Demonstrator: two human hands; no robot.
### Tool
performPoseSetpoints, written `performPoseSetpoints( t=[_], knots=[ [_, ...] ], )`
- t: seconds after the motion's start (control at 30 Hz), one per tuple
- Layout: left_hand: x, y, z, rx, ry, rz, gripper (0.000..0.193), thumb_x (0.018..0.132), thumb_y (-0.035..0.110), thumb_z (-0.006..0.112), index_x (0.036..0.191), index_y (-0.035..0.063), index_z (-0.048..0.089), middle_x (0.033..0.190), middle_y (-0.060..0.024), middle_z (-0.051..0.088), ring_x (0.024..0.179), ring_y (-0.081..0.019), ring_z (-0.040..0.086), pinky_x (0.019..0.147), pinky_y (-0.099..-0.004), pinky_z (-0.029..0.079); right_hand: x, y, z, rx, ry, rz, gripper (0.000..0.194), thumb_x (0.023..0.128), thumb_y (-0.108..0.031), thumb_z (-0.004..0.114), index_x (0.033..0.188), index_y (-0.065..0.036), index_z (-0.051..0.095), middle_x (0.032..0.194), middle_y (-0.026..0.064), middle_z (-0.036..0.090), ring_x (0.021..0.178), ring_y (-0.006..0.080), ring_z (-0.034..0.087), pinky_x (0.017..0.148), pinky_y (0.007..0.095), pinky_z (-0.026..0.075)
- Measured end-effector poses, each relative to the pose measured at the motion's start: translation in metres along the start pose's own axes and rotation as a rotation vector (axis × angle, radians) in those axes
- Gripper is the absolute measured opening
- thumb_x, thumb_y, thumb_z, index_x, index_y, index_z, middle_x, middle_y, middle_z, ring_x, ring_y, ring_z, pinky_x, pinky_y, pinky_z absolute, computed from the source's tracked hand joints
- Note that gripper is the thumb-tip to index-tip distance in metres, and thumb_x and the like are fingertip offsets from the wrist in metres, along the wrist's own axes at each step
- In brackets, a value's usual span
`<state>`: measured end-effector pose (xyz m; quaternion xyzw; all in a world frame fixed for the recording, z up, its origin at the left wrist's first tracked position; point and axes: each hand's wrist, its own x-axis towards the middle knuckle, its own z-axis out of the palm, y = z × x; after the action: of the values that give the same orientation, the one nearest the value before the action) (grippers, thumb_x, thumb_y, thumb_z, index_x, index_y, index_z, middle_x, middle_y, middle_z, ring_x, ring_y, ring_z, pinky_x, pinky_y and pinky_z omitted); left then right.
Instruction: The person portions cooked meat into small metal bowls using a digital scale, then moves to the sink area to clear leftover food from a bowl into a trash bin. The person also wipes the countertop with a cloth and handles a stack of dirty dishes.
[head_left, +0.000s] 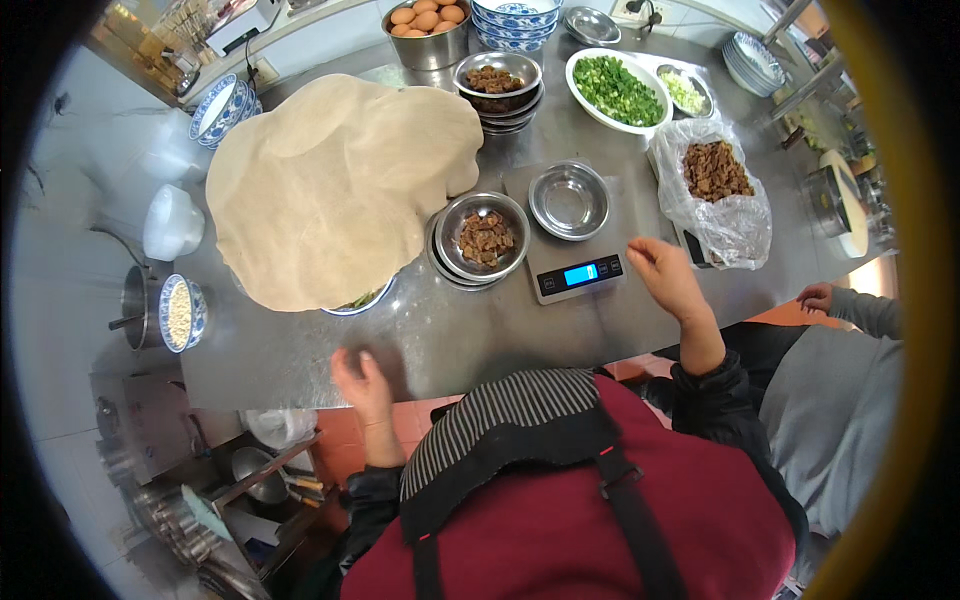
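My right hand (664, 274) hangs beside the right front corner of a digital kitchen scale (541, 283) with a lit display; its fingers are bent together, and whether they pinch anything I cannot tell. An empty steel bowl (569, 201) rests on the scale. My left hand (363, 385) is over the table's front edge, fingers apart, holding nothing. Between the hands, left of the scale, stacked steel bowls (520, 217) hold chopped brown meat (486, 238) in the top one. A plastic bag (742, 240) of similar brown pieces (716, 171) lies at the right, over another device.
A large beige sheet (330, 187) covers much of the left side, a blue-rimmed bowl (375, 301) partly under it. Behind stand more stacked steel bowls (499, 66), a pot of eggs (426, 54) and chopped green onion (617, 90). A person in grey (832, 420) is at the right.
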<state>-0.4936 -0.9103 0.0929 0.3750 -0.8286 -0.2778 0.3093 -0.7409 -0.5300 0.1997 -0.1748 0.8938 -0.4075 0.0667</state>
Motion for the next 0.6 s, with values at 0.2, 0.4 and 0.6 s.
performPoseSetpoints(
  t=[0.2, 0.4, 0.6],
  knots=[
    [-0.062, 0.101, 0.058, -0.226, -0.304, 0.147, 0.032, 0.079, 0.012, 0.06, 0.106, -0.0032, 0.052, 0.104, -0.0177, 0.057, 0.098, -0.0296, 0.055, 0.088, -0.0368, 0.042, -0.029, 0.046, -0.01, -0.038, -0.333, 0.117, 0.026, 0.08, -0.021, 0.058, 0.093, 0.001, 0.062, 0.083, 0.02, 0.063, 0.078, 0.0335, 0.061, 0.069, 0.0384, 0.047],
    [-0.071, 0.132, 0.064, -0.425, -0.572, 0.051, 0.026, 0.079, 0.009, 0.061, 0.102, -0.001, 0.055, 0.091, -0.0125, 0.063, 0.082, -0.0207, 0.062, 0.075, -0.0306, 0.049, 0.023, 0.043, 0.027, -0.024, -0.072, 0.013, 0.029, 0.081, -0.026, 0.058, 0.097, -0.001, 0.059, 0.083, 0.0187, 0.063, 0.079, 0.0349, 0.06, 0.07, 0.041, 0.047],
    [-0.089, 0.119, 0.065, -0.168, -0.385, -0.001, 0.03, 0.079, 0.012, 0.061, 0.104, -0.0033, 0.053, 0.096, -0.0182, 0.06, 0.085, -0.0278, 0.06, 0.078, -0.0347, 0.047, 0.066, 0.036, 0.016, -0.085, -0.009, -0.144, 0.027, 0.082, -0.026, 0.057, 0.098, -0.004, 0.058, 0.081, 0.0158, 0.063, 0.077, 0.0324, 0.061, 0.067, 0.0406, 0.048]
  ],
)
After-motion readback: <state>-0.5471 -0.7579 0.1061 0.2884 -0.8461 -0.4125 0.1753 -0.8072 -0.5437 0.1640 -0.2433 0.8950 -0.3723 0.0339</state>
